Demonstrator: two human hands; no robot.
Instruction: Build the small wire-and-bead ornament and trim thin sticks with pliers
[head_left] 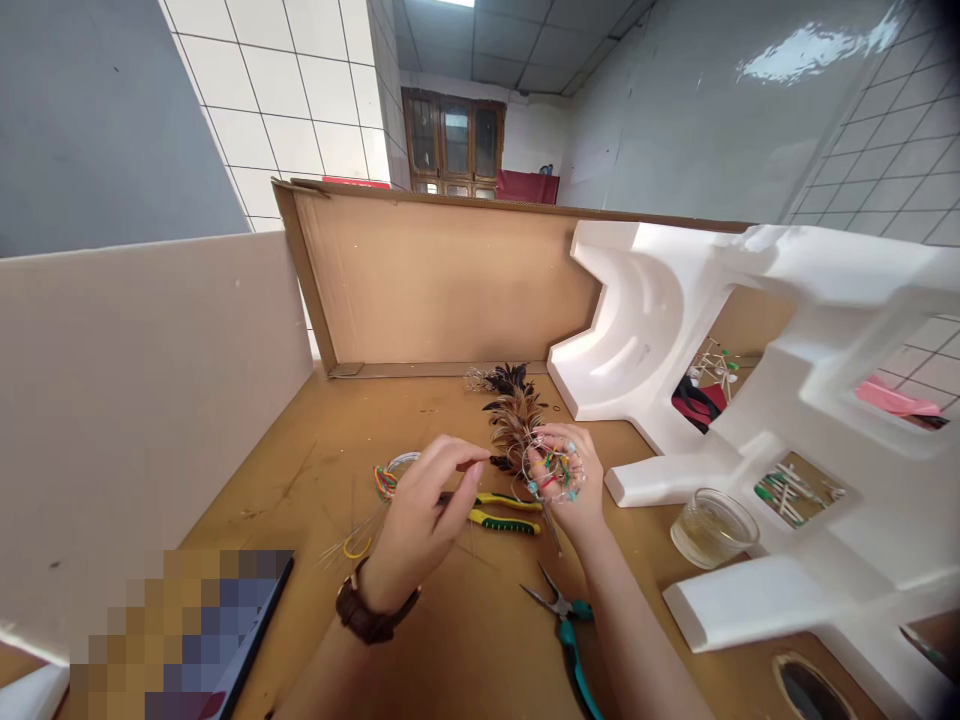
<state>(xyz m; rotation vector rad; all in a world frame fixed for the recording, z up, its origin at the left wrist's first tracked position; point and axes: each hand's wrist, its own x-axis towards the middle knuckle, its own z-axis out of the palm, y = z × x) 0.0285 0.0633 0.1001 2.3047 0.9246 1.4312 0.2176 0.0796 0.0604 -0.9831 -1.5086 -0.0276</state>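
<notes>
The right hand holds a round wire piece threaded with clear, pale blue and coloured parts, fingers closed around it, above the counter. The left hand is opposite, thumb and forefinger narrowly spaced, fingertips near the dark lower end of the brown and black feathers. Whether it pinches a fine strand cannot be determined. The feathers are just behind the wire piece; whether the right hand also grips them cannot be told. A brown-strapped watch is on the left wrist.

Yellow-and-black pliers lie between the hands, partly behind the left. Teal-handled pliers lie nearer the wearer, jaws apart, beside the right forearm. Multicoloured cord lies left of the left hand. A glass bowl stands at right, beside white moulded foam. An upright cardboard panel bounds the far edge.
</notes>
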